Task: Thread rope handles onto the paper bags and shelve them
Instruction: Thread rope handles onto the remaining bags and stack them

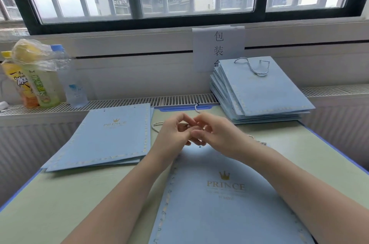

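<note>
- The left hand (175, 132) and right hand (217, 136) meet fingertip to fingertip over the top edge of the near bag (225, 193); their fingers overlap, so what each pinches is hard to make out, though the left grip seems closed on the rope (157, 126).
- Whether the right grip holds rope or bag edge cannot be told.
- The rope loops out left of the hands, and one end rises behind them; the rest is hidden.
- The near bag runs off the bottom of the view, lying flat on the bench (79, 193).
- Open bench lies left of the near bag and right of the forearms.
- An unthreaded stack (107, 138) lies at the left, near the bench edge.
- A finished stack (263, 92) with a rope handle sits at the back right.
- Both front bags read "PRINCE" under a crown.
- A paper sign (218, 48) shows "包装", its lowest character blocked.
- Bottles (44, 76) stand on the sill, labels unreadable.
</note>
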Demonstrator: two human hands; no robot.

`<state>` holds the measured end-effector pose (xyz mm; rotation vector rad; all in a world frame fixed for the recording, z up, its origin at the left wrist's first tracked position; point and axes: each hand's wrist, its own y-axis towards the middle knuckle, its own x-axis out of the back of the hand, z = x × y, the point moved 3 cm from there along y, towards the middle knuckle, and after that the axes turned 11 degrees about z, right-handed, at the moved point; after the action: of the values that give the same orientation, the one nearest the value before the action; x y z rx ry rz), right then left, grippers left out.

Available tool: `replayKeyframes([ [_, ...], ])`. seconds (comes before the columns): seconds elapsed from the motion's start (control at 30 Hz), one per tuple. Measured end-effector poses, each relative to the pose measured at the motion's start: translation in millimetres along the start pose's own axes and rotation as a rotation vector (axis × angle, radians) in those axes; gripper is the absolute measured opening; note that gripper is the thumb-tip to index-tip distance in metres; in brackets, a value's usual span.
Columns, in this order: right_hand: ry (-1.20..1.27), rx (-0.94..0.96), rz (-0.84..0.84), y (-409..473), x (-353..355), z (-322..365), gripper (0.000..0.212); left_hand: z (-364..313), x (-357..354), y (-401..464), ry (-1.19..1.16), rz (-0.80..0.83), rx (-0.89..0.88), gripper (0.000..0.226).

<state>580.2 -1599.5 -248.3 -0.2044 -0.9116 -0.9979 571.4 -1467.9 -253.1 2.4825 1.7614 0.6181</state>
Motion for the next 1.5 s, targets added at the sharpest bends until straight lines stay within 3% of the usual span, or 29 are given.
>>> replayKeyframes([
  [0.07,-0.006,0.017,-0.046,-0.8,4.6,-2.5,0.008,1.3,2.2,1.0,0.107,-0.065,-0.014,0.01],
  [0.17,0.004,-0.002,-0.108,-3.0,14.6,-6.8,0.014,13.2,9.6,6.0,0.44,-0.115,0.012,0.018],
  [0.27,-0.071,-0.105,-0.1,-1.3,14.7,-17.7,0.019,32.9,11.0,10.5,0.7,-0.023,0.097,0.028],
  [0.37,-0.165,-0.25,-0.034,-1.2,10.3,-25.4,0.023,42.1,8.5,12.3,0.792,0.043,0.129,0.024],
  [0.47,-0.185,-0.227,-0.024,-0.8,5.0,-23.3,0.025,37.8,5.8,12.6,0.728,0.024,0.103,0.018],
  [0.63,-0.214,-0.19,-0.019,-0.8,-5.7,-23.5,0.011,29.9,3.0,10.5,0.677,-0.014,0.07,0.023],
  [0.8,-0.225,-0.184,-0.071,-2.2,-9.7,-17.0,0.018,24.9,2.8,10.0,0.56,-0.037,0.106,0.04],
  [1.07,-0.469,-0.109,-0.096,-6.2,-12.9,4.4,0.027,19.0,11.2,7.8,0.398,-0.128,0.17,0.054],
  [1.17,-0.523,-0.102,-0.149,-6.3,-9.3,6.7,0.031,10.2,17.5,7.8,0.24,-0.102,0.179,0.059],
  [1.33,-0.433,-0.045,-0.328,-9.7,10.9,-6.2,0.024,3.4,17.4,0.0,0.03,0.06,0.172,0.039],
  [1.5,-0.239,0.145,-0.298,-2.6,15.1,-1.1,0.023,3.4,15.4,-1.6,-0.18,0.032,0.191,0.031],
])
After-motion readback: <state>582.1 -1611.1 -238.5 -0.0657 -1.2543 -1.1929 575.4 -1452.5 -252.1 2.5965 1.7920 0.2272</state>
